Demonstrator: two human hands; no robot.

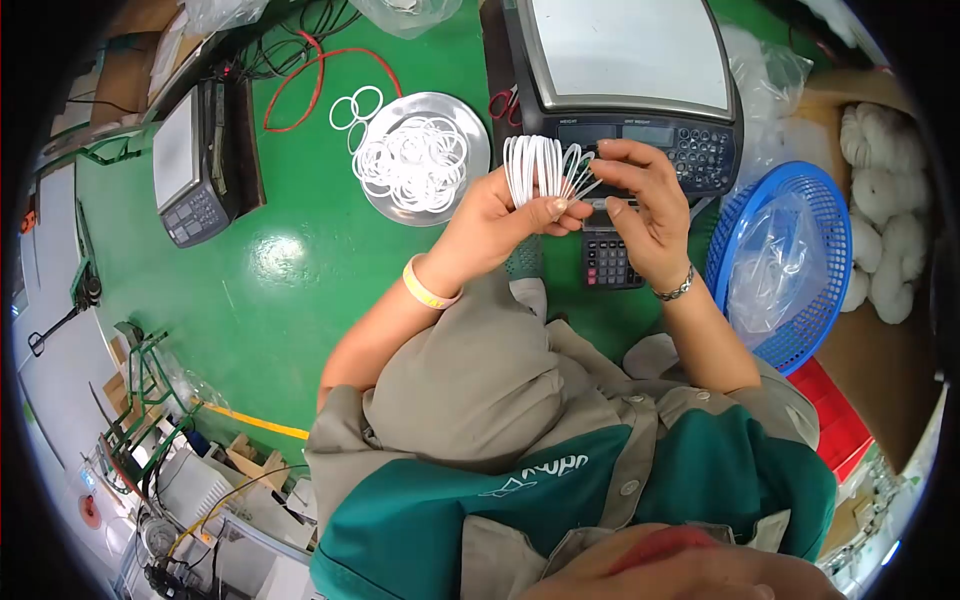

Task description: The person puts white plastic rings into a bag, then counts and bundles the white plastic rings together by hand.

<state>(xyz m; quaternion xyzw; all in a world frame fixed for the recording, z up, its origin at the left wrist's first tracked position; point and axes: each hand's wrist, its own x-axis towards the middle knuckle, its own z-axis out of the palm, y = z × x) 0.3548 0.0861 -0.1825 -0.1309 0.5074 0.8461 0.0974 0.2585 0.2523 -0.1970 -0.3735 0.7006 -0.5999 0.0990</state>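
Observation:
My left hand [487, 228] is closed around the lower end of a bundle of thin white rings [532, 166], which stand up side by side like a fan. At the bundle's right edge a few rings spread apart. There my right hand [652, 215] has its fingers curved and apart, with the index fingertip at the outermost rings; whether it touches them is hard to tell. Left of the bundle, a round metal plate [478, 150] bears a heap of similar white rings [412, 165]. A few loose rings [368, 101] overhang the plate's upper left edge.
Beyond my hands stands a weighing scale [630, 60] with a keypad; a calculator [608, 262] lies before it. Red-handled scissors [503, 104] are beside the scale. A blue basket [843, 250] with plastic bags and a carton of white bundles [885, 190] stand right, another scale [190, 170] left.

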